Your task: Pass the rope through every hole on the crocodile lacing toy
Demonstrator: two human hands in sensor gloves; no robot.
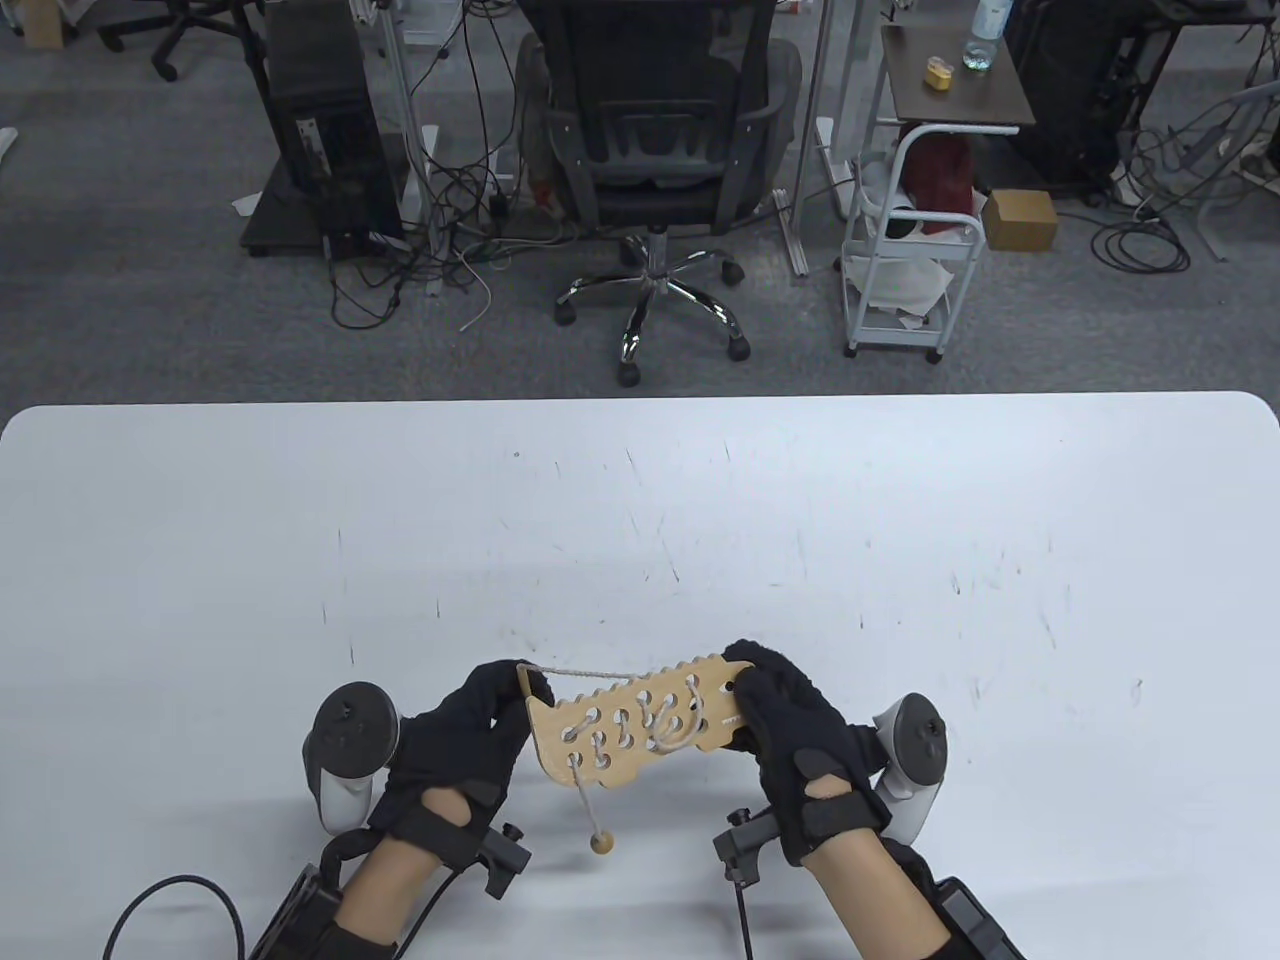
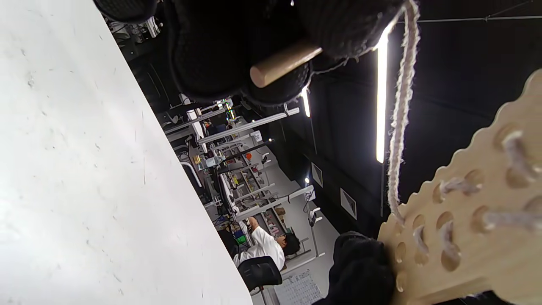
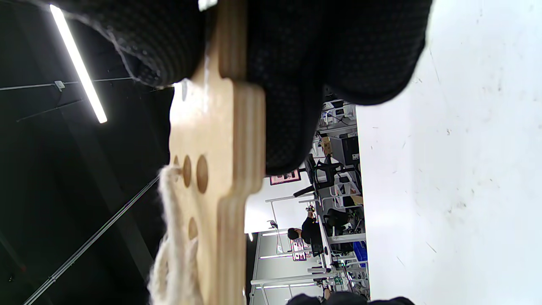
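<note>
The wooden crocodile lacing board is held above the white table between both gloved hands. My right hand grips its right end, thumb on one face and fingers on the other. My left hand is at the left end and pinches the rope's wooden needle. The cream rope runs taut from those fingers along the toothed upper edge into a hole. It is laced through several holes in the middle of the board. Its other end hangs below with a wooden bead.
Beyond the table's far edge stand an office chair, a white cart and a computer tower among floor cables. The wrist cables trail off the near edge.
</note>
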